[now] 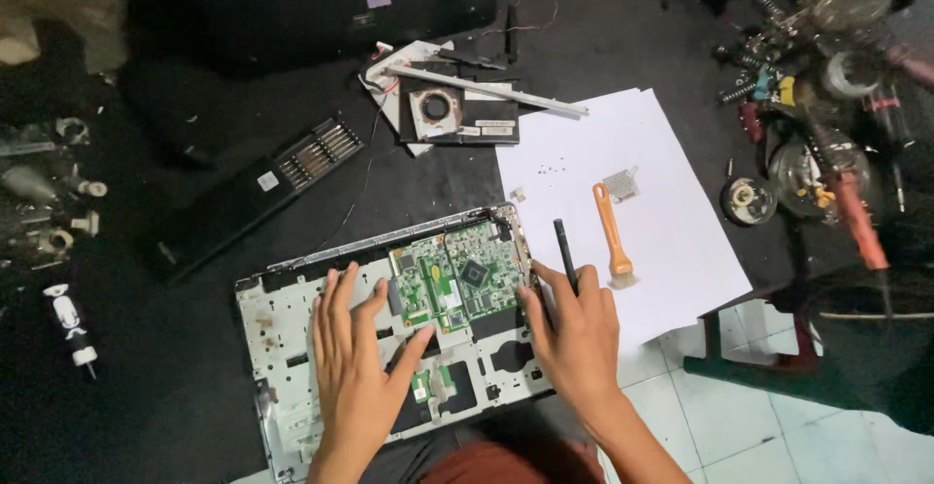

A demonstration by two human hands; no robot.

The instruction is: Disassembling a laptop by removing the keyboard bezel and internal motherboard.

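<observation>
A green rectangular circuit board [459, 277] is seen seated in the upper right part of an opened silver-white laptop chassis [282, 348], just below the middle of the frame; its long axis runs left to right with a slight upward tilt toward the right. The left hand [355, 367] is laid flat and open on the chassis at lower centre, holding nothing, its fingers spread and its thumb angled up toward the board's lower edge; the board lies up and to the right of this palm. The right hand [576, 333] is closed around a slim black pen-shaped tool [565, 255], which stands up out of the fist toward the top of the frame; its fingertips are pressed against the board's right end, so this hand is judged the nearer. To the right, an orange-handled brush [613, 236] and a small grey finned heatsink [621, 185] are left on a white paper sheet [671, 241]; a black cooling fan assembly [457, 114] is placed above, well apart from both hands.
</observation>
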